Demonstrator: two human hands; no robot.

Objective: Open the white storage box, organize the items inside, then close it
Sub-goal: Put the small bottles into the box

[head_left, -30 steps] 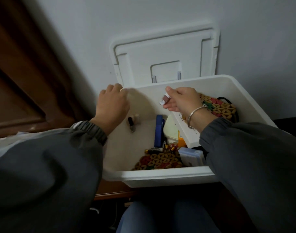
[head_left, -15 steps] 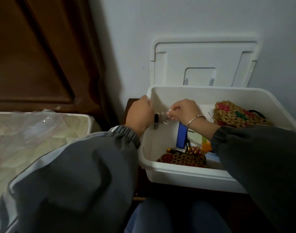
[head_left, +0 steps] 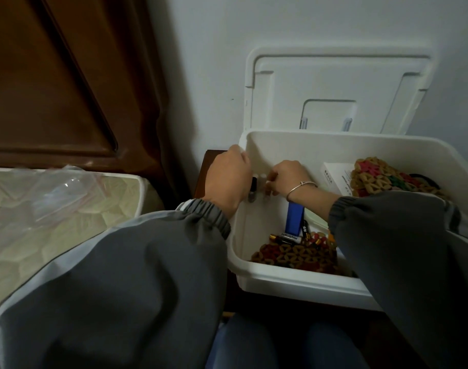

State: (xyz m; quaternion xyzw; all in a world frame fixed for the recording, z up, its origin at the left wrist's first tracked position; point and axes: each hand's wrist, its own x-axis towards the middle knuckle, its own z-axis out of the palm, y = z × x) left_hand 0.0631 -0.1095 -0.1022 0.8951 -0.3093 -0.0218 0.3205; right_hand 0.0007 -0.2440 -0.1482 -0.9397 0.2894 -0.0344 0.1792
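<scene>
The left hand (head_left: 227, 179) grips the far-left rim of the white storage box (head_left: 294, 284), whose lid (head_left: 334, 86) stands propped behind it. At the box's left wall the right hand (head_left: 288, 177) pinches a small pale tube (head_left: 267, 187); sorting seems midway, closing remains.

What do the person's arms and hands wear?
The left sleeve is dark grey with a lighter grey panel; the right sleeve is dark grey. Both have ribbed elastic cuffs. A silver bangle circles the right wrist. Neither left hand nor right hand is gloved.

Left hand (head_left: 228, 179) on storage box (head_left: 294, 286) wall, right hand (head_left: 287, 177) around small tube (head_left: 267, 188).
</scene>
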